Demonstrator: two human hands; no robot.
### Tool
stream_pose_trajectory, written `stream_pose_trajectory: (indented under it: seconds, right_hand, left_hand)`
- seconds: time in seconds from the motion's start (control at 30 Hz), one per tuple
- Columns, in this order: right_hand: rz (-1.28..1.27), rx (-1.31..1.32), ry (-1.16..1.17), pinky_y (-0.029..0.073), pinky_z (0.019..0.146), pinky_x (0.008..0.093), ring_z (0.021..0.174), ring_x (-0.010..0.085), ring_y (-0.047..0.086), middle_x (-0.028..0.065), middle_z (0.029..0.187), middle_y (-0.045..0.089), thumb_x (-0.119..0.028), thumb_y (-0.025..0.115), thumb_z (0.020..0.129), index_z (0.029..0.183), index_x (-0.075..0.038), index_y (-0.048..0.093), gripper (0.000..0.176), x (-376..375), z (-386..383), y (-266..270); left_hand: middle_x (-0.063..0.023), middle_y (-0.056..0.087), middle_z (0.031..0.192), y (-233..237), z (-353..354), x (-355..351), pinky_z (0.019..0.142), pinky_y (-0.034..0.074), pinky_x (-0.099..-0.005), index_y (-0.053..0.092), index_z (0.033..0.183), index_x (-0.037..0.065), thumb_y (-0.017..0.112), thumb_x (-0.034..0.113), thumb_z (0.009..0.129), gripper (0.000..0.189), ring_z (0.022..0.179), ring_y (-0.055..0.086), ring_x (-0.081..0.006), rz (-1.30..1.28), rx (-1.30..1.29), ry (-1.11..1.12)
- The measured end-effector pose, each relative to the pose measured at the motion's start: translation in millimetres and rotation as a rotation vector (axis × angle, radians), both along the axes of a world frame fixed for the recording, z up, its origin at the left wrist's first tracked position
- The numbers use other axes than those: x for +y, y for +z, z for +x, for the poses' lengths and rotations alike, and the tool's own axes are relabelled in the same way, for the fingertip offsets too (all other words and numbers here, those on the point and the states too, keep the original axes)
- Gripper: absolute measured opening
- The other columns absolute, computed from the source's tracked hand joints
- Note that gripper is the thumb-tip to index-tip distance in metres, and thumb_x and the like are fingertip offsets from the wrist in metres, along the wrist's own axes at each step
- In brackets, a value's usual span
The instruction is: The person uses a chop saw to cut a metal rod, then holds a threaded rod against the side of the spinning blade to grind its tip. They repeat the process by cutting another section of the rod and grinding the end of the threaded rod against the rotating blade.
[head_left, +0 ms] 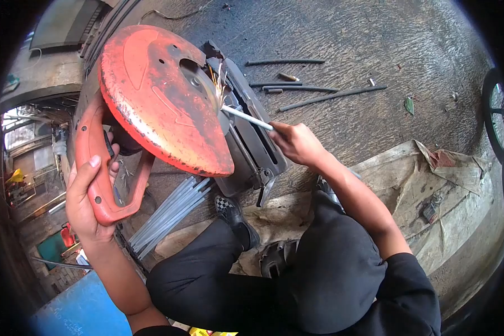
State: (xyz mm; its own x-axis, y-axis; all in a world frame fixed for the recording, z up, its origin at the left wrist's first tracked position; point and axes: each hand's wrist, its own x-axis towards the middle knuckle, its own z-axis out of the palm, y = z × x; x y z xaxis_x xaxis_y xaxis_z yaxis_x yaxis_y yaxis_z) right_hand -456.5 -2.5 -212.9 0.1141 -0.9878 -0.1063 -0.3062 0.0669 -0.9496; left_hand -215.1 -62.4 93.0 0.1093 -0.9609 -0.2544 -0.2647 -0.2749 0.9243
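Note:
My left hand (89, 196) is wrapped round the red handle (98, 162) of a cut-off saw. The saw's worn red blade guard (162, 106) covers the middle left of the view. In my right hand (298, 144) is a thin grey rod (249, 117), held near one end. Its other end reaches the saw's dark base (252, 134) beside the guard, where orange and white sparks (218, 84) fly up. The blade itself is hidden by the guard.
Several grey rods (168, 215) lie bundled below the saw. Dark rods (333, 98) and short pieces lie on the floor beyond it. A dirty tarp (397, 179) spreads at right, a wheel (494, 109) stands at the far right, and a blue surface (81, 308) is at lower left.

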Motion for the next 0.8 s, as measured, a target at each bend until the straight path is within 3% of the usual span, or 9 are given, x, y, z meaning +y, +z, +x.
stream_pose_trajectory:
  seconds: [0.2,0.27,0.3,0.53,0.8]
  right_hand:
    - [0.032,0.030,-0.135,0.049,0.063,0.0461,0.070,0.0421,0.060,0.0219,0.073,0.060,-0.020,0.056,0.089,0.089,-0.006,0.067,0.018,4.7,-2.0,-13.0]
    - [-0.250,0.044,-0.217,0.047,0.057,0.0412,0.060,0.0375,0.058,0.0195,0.072,0.059,-0.014,0.062,0.086,0.090,-0.001,0.066,0.014,4.9,-0.8,-18.4]
    - [-0.264,0.112,-0.187,0.047,0.056,0.0417,0.061,0.0362,0.059,0.0154,0.073,0.060,-0.015,0.065,0.084,0.090,-0.003,0.067,0.013,4.7,-1.1,-19.3]
    - [-0.385,0.270,-0.198,0.045,0.049,0.0438,0.057,0.0346,0.057,0.0125,0.066,0.054,-0.016,0.065,0.084,0.090,-0.006,0.063,0.012,-1.9,13.5,-21.9]
    - [-0.387,0.197,-0.151,0.045,0.050,0.0448,0.058,0.0363,0.057,0.0137,0.067,0.055,-0.012,0.062,0.085,0.091,-0.005,0.061,0.010,1.4,16.6,-26.9]
  left_hand:
    - [-0.0176,0.053,0.122,0.7,13.3,-1.8,0.082,0.046,-0.0267,0.038,0.134,-0.006,0.056,0.010,0.084,0.056,0.103,0.056,-0.0210,0.054,-0.046,-0.050]
    - [-0.0179,0.052,0.123,1.9,12.4,-1.5,0.083,0.047,-0.0278,0.037,0.134,-0.006,0.055,0.011,0.086,0.054,0.108,0.055,-0.0223,0.050,-0.036,-0.056]
    - [-0.0181,0.051,0.125,2.2,11.9,-1.5,0.084,0.048,-0.0289,0.036,0.135,-0.006,0.055,0.012,0.088,0.053,0.112,0.054,-0.0236,0.043,-0.026,-0.058]
    - [-0.0160,0.049,0.130,1.7,7.7,0.1,0.088,0.046,-0.0315,0.034,0.137,-0.004,0.055,0.011,0.088,0.055,0.111,0.055,-0.0243,0.020,-0.022,-0.043]
    - [-0.0157,0.052,0.126,0.0,2.8,1.2,0.087,0.044,-0.0310,0.037,0.136,-0.004,0.054,0.011,0.084,0.057,0.110,0.054,-0.0239,0.013,-0.035,0.003]
